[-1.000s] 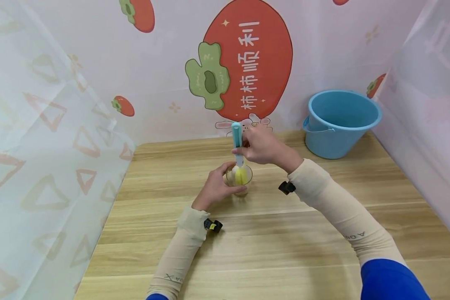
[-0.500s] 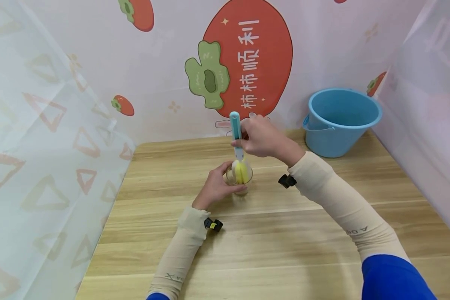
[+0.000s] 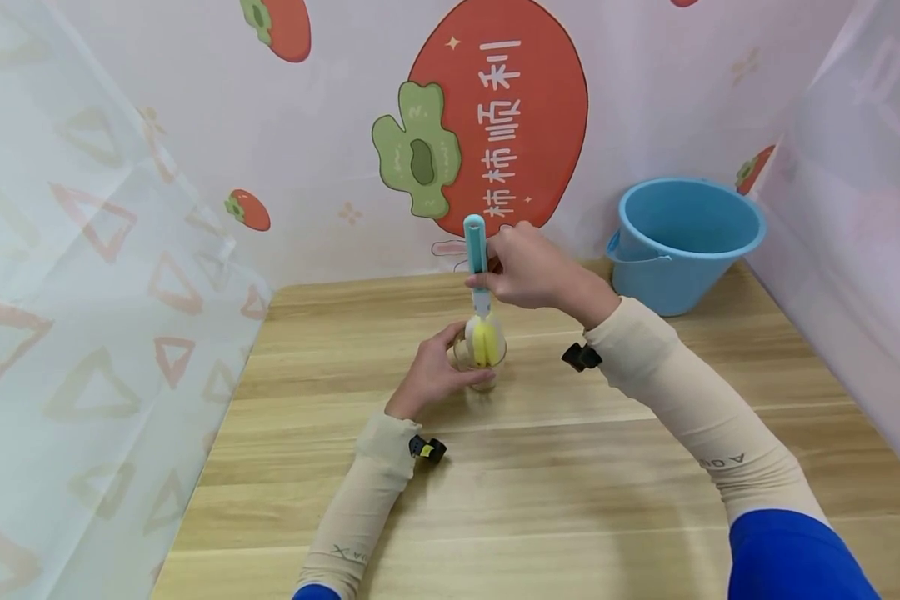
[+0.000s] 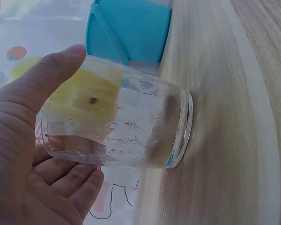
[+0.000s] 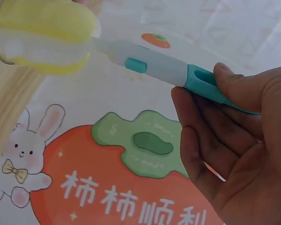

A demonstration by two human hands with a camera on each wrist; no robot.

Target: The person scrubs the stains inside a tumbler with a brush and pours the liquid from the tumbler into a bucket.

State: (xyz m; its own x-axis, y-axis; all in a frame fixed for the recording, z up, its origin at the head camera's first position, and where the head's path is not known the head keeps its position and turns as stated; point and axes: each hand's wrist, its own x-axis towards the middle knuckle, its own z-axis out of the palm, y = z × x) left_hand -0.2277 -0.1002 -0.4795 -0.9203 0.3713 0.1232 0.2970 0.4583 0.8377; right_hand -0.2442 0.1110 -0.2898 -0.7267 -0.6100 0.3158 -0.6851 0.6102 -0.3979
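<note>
A clear glass cup (image 4: pixel 131 126) stands upright on the wooden table. My left hand (image 3: pixel 437 373) grips it around the side near the rim, thumb on one side and fingers on the other. Above the cup my right hand (image 3: pixel 534 268) pinches the teal handle of a cup brush (image 5: pixel 152 65) between thumb and fingers. The brush is held upright, its yellow and white sponge head (image 3: pixel 486 340) partly inside the cup's mouth and partly above the rim. Through the glass in the left wrist view, the sponge fills the upper part, and droplets cling to the wall.
A light blue bucket (image 3: pixel 667 279) with its handle hanging down stands at the table's back right corner. Behind the wooden table (image 3: pixel 570 483) hangs a printed cloth backdrop (image 3: pixel 330 167), with further sheets at left and right.
My right hand has risen slightly with the brush, so more of the sponge head shows above the cup's rim. The left hand and the cup have stayed in place.
</note>
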